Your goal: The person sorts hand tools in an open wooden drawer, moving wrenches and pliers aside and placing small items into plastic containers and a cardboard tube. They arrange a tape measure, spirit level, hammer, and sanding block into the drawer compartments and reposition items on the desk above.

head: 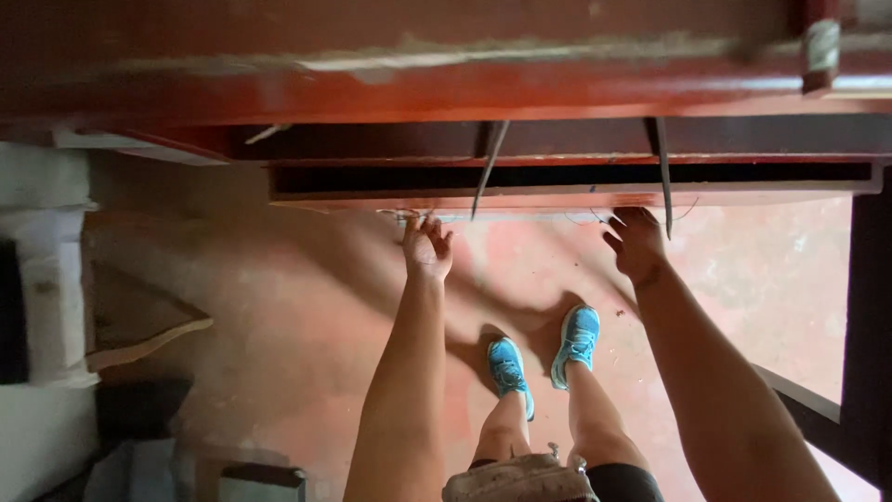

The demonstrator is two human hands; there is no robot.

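Both arms reach forward to the lower edge of a red-painted wooden frame (576, 191). The left hand (426, 247) has its fingers spread and released, just under the edge near a thin hanging strip (490, 167); the right hand (637, 244) is loosely curled beside a second strip (662, 177), grasping nothing that I can see. To lift well, seat both palms evenly under the edge, blue shoes (544, 358) planted on the red floor (297, 307).

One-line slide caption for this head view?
Both hands, left hand and right hand, reach a red wooden frame above blue shoes.
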